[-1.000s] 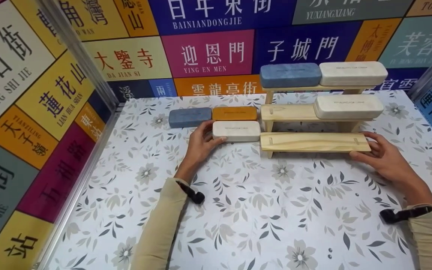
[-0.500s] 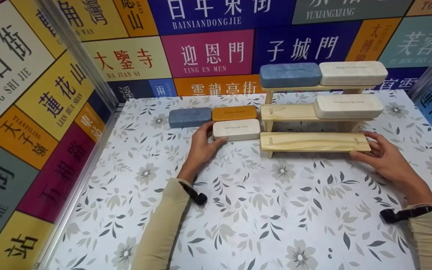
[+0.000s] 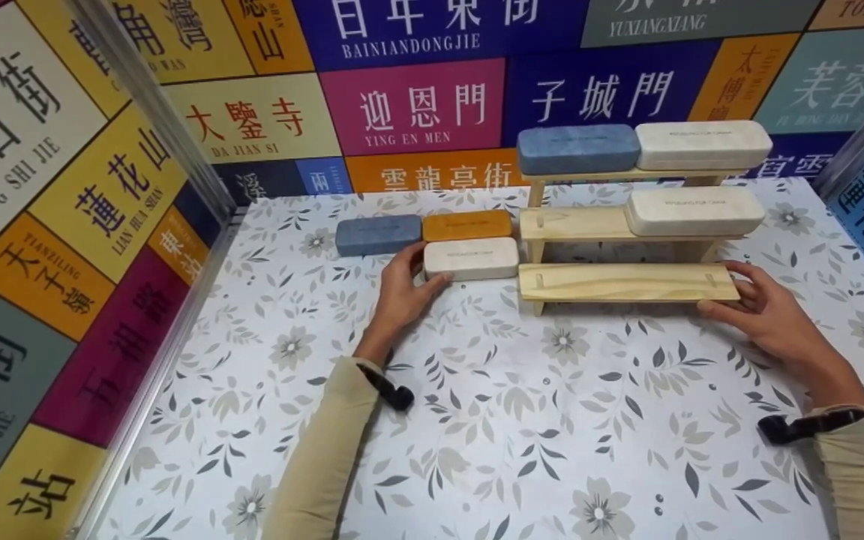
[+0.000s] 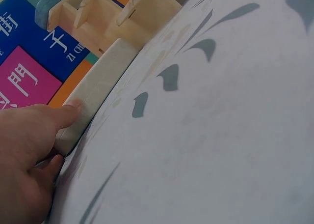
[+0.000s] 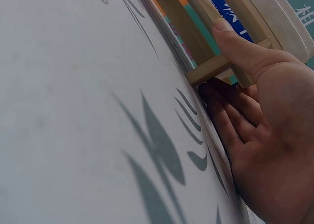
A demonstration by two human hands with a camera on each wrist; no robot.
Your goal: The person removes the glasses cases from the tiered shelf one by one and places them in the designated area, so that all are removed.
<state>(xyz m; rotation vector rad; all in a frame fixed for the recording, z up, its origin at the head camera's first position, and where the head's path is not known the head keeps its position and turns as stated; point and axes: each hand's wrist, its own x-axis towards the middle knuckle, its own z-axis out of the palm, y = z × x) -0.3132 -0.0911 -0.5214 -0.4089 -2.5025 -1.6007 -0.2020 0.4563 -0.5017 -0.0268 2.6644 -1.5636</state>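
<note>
On the flowered table, the left hand lay at the left end of a cream case; its thumb pressed the near edge and its fingers curled round the end, so the hand gripped the case; in the left wrist view the thumb touched the case's side while the case sat flat on the cloth; just behind it lay an orange case, touching it, and a blue case lay just left of the orange one; the right hand held the right end of a wooden rack, at its lowest step; in the right wrist view the thumb lay over the top of that step and the fingers reached under it, so the hand was clamped on the rack; the lowest step was bare; the middle step bore one cream case at its right; the top step bore a blue case and a cream case side by side, touching; the rack stood just right of the gripped case; walls of coloured signs closed the table in behind and at both sides.
</note>
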